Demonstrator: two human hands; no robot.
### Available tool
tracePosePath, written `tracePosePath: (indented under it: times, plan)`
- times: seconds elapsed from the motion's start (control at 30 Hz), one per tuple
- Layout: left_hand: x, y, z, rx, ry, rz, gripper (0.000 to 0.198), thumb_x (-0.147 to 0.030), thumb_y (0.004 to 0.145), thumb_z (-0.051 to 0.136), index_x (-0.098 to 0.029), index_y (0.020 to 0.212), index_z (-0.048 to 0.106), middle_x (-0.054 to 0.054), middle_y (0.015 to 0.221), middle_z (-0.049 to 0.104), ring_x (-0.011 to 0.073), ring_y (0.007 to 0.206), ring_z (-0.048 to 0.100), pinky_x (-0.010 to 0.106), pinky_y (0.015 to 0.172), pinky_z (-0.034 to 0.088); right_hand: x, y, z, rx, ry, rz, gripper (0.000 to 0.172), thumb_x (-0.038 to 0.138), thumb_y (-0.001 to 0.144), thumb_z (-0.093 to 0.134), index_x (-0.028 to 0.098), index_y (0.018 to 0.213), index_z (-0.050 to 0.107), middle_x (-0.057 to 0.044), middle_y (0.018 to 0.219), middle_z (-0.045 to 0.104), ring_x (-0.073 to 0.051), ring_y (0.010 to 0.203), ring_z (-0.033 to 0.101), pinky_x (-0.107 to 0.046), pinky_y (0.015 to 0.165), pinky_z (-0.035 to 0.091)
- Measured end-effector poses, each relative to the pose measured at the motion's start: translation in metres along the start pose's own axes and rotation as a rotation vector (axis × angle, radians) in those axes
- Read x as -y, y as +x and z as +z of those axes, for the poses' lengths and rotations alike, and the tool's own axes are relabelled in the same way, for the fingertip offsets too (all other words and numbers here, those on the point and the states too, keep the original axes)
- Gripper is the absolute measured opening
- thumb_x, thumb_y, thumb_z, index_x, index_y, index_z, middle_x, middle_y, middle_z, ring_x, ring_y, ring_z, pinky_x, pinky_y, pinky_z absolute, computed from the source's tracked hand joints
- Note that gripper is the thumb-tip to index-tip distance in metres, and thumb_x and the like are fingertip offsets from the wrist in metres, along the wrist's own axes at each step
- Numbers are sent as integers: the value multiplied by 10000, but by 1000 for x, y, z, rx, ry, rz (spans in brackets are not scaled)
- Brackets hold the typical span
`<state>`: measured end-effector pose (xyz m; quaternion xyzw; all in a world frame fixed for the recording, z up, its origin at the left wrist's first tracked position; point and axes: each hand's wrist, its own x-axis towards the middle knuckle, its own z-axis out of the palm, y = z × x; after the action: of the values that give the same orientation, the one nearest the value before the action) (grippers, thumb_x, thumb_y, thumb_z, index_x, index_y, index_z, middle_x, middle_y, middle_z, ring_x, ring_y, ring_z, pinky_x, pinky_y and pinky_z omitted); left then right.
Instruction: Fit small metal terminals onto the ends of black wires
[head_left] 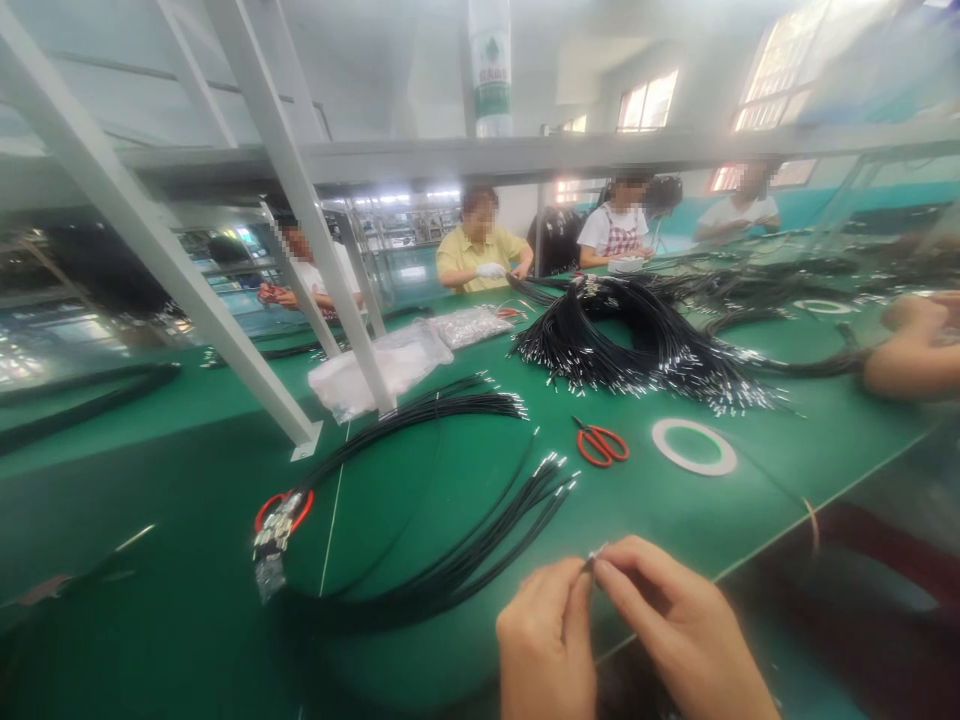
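Note:
My left hand (551,630) and my right hand (667,620) meet at the near edge of the table. Thumb and fingers of both are pinched on a small dark cable end with a silvery tip (595,555); most of it is hidden by the fingertips. Ahead and to the left lies a curved bundle of black cables (465,570) with silvery ends. Another thin bundle of black cables (420,410) curves behind it. Red-handled scissors (604,445) and a white tape ring (694,447) rest on the table beyond my hands.
A large heap of black cables (637,340) covers the far middle of the green table (450,490). Clear plastic bags (390,365) lie by slanted white posts (300,200). A second red-handled tool (304,510) is at left. Several co-workers sit across; another person's arm (915,345) reaches in at right.

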<state>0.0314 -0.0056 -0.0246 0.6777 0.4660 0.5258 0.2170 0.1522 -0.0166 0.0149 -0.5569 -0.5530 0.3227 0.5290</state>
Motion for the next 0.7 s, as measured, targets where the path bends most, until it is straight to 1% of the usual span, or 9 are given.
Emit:
tracePosePath:
  times: [0.1, 0.23, 0.3, 0.4, 0.47, 0.57, 0.67, 0.7]
  plan:
    - [1, -1, 1, 0, 16, 26, 250, -162, 948, 490, -236, 942, 729, 42, 863, 779, 187, 747, 719, 273, 713, 548, 0, 0, 1, 11, 16, 11, 223, 400, 858, 654, 234, 719, 709, -4, 697, 685, -183, 654, 623, -214, 591, 513]
    - [1, -2, 0, 21, 70, 63, 236, -162, 963, 479, -223, 960, 707, 48, 852, 769, 187, 738, 713, 278, 693, 541, 2, -1, 4, -42, 89, 65, 236, 427, 825, 678, 231, 696, 708, 4, 673, 672, -176, 624, 604, -213, 574, 504]
    - [1, -2, 2, -33, 137, 142, 229, -180, 981, 459, -212, 974, 686, 45, 817, 763, 188, 697, 709, 285, 658, 532, 3, -2, 5, -62, 108, 99, 233, 429, 814, 681, 230, 697, 710, 11, 672, 673, -169, 618, 600, -205, 571, 501]
    - [1, -5, 6, -122, 265, 251, 236, -209, 1007, 417, -198, 980, 651, 47, 779, 759, 186, 648, 702, 300, 638, 520, 3, -2, 4, -36, 116, 150, 232, 434, 795, 690, 223, 702, 712, 11, 676, 685, -171, 635, 618, -199, 592, 516]
    - [2, -9, 10, -140, 346, 275, 229, -216, 1014, 406, -187, 1013, 633, 60, 801, 767, 193, 680, 712, 320, 700, 527, 4, -2, 3, -34, 129, 196, 253, 449, 784, 692, 220, 679, 694, 14, 660, 673, -171, 637, 612, -199, 600, 513]
    - [4, -16, 15, -167, 445, 292, 245, -197, 1015, 391, -171, 1075, 627, 81, 856, 777, 224, 768, 730, 376, 826, 519, 5, -1, 1, -48, 152, 272, 278, 461, 765, 693, 218, 637, 646, 33, 609, 605, -153, 580, 546, -204, 547, 471]
    - [5, -23, 21, -202, 490, 277, 240, -156, 979, 477, -181, 1158, 635, 85, 915, 785, 252, 814, 733, 403, 868, 514, 6, -1, 1, -36, 188, 324, 280, 445, 752, 691, 213, 618, 613, 48, 577, 537, -134, 529, 473, -210, 497, 422]
    - [5, -24, 23, -220, 491, 267, 268, -153, 963, 517, -187, 1204, 626, 86, 940, 786, 254, 813, 732, 401, 870, 518, 6, -1, 1, -32, 203, 342, 277, 439, 751, 691, 212, 616, 608, 50, 570, 519, -129, 521, 456, -211, 484, 409]
